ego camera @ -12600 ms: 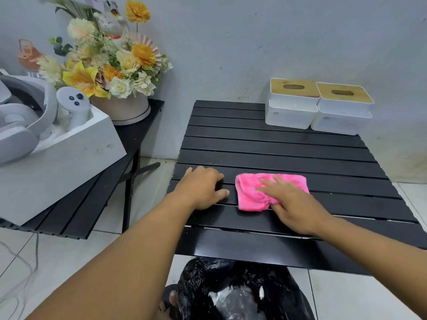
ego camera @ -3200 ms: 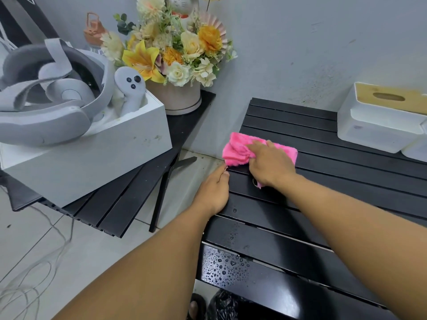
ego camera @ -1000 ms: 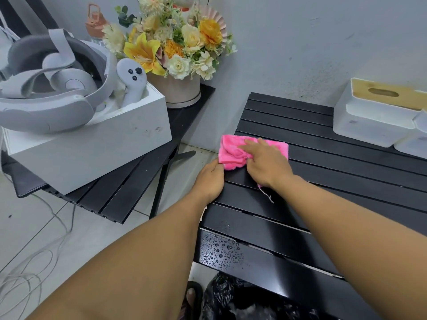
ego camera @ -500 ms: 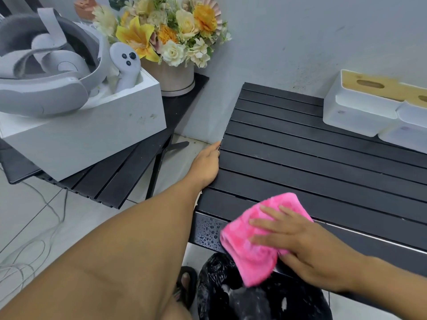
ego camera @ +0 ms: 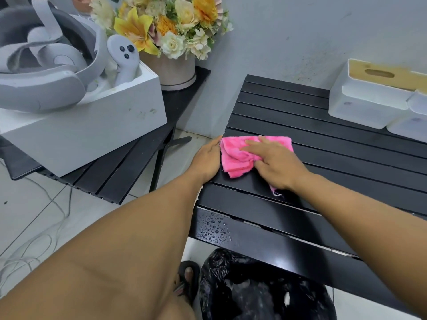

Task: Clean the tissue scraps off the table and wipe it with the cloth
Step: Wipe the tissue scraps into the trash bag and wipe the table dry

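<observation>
A pink cloth (ego camera: 238, 155), bunched and folded, lies on the left part of the black slatted table (ego camera: 323, 139). My right hand (ego camera: 277, 162) presses on it with fingers spread fairly straight over the fabric. My left hand (ego camera: 206, 159) rests on the table's left edge, just touching the cloth's left side, fingers straight. Water droplets (ego camera: 213, 227) bead on the near left slat. No tissue scraps show on the tabletop.
Two white tissue boxes (ego camera: 374, 95) with tan lids stand at the back right. A black rubbish bag (ego camera: 261, 289) sits under the near edge. To the left, a second black table (ego camera: 111, 179) carries a white box with a headset (ego camera: 80, 125) and a flower pot (ego camera: 175, 70).
Half a second ago my right hand held the cloth over the near edge above the bag; now it presses it on the table's left side beside my left hand.
</observation>
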Demonstrator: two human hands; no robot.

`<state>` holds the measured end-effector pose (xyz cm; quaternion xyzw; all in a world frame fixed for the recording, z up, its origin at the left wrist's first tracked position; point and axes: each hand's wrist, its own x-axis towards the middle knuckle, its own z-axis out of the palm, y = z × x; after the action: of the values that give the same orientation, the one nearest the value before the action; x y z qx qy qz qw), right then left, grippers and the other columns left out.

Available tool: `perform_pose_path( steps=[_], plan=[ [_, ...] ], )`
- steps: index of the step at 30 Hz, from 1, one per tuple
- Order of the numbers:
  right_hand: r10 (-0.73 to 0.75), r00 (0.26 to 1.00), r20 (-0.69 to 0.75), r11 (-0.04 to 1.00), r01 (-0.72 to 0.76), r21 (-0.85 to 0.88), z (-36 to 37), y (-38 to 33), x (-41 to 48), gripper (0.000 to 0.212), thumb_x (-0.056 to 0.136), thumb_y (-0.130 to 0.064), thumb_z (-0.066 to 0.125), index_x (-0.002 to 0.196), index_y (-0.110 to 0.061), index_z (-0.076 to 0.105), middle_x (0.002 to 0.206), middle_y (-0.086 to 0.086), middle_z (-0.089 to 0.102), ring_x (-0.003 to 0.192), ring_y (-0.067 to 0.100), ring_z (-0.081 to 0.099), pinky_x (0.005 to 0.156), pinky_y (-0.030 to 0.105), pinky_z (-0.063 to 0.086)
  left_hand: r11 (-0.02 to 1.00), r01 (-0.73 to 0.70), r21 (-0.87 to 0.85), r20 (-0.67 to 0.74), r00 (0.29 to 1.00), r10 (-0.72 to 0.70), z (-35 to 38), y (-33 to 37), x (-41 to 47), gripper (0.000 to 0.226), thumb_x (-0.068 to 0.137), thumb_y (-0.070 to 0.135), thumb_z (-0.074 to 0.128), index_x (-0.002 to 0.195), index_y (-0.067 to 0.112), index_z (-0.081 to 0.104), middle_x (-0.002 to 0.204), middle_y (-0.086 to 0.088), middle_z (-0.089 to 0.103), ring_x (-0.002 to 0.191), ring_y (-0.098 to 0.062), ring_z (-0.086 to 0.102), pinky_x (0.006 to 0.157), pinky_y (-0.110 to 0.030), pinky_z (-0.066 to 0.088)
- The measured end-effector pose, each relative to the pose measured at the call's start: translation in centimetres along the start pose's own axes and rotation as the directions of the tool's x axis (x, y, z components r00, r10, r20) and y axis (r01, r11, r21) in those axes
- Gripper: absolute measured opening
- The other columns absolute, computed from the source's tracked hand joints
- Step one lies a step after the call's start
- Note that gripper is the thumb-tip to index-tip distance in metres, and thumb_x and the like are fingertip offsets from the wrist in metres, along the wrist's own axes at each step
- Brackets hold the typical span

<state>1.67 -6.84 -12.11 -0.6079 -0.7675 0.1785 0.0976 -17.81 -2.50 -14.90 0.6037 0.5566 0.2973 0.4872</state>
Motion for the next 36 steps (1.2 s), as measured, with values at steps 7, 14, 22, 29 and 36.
perform_pose_path(
  steps=[7,14,22,29,36],
  plan=[
    [-0.212,0.976,0.041,0.976,0.210,0.065,0.9,-2.7,-6.6,0.056,0.088,-0.008,0.047,0.138,-0.033,0.051,0.151,-0.015,0.038,0.146,0.011,0.019,0.120,0.037,0.011,1.000,0.007,-0.005,-0.021,1.000,-0.007,0.0,-0.5,0.4,0.046,0.099,0.020,0.032,0.141,0.029,0.050,0.138,0.014,0.051,0.115,0.000,0.042,0.096,-0.013,0.028],
    [-0.495,0.843,0.210,0.863,0.505,0.011,0.6,-1.9,-14.7,0.050,0.095,-0.017,0.046,0.141,-0.035,0.046,0.156,-0.017,0.028,0.149,0.013,0.011,0.120,0.049,0.013,1.000,0.010,-0.012,-0.012,1.000,-0.010,-0.1,0.0,-0.1,0.048,0.098,0.020,0.030,0.139,0.033,0.052,0.122,0.026,0.048,0.111,0.004,0.041,0.065,0.010,0.023],
    [-0.479,0.863,0.162,0.869,0.492,-0.050,0.1,-1.0,-12.4,0.053,0.094,-0.014,0.050,0.143,-0.033,0.045,0.155,-0.017,0.030,0.147,0.010,0.016,0.119,0.038,0.015,0.997,0.061,-0.040,0.102,0.993,-0.057,-0.7,-0.7,0.7,0.046,0.102,0.027,0.031,0.145,0.036,0.043,0.144,0.022,0.042,0.133,-0.004,0.038,0.109,-0.017,0.026],
    [-0.286,0.955,0.075,0.958,0.285,0.031,1.5,-3.5,-8.7,0.058,0.087,-0.012,0.043,0.141,-0.034,0.047,0.153,-0.018,0.029,0.148,0.008,0.011,0.120,0.042,0.014,0.986,0.154,0.068,0.306,0.937,-0.168,-3.0,-0.9,-0.3,0.045,0.104,0.039,0.030,0.148,0.049,0.027,0.154,0.010,0.034,0.133,-0.017,0.043,0.104,-0.034,0.038],
    [-0.375,0.922,0.098,0.926,0.378,-0.018,1.6,-3.7,-12.1,0.058,0.090,-0.012,0.046,0.142,-0.037,0.044,0.155,-0.018,0.027,0.148,0.007,0.010,0.121,0.046,0.013,0.970,0.172,0.170,0.354,0.908,-0.223,-5.6,-0.8,-3.2,0.045,0.100,0.044,0.042,0.141,0.059,0.031,0.119,0.005,0.064,0.085,-0.017,0.063,0.074,-0.033,0.056]
  ],
)
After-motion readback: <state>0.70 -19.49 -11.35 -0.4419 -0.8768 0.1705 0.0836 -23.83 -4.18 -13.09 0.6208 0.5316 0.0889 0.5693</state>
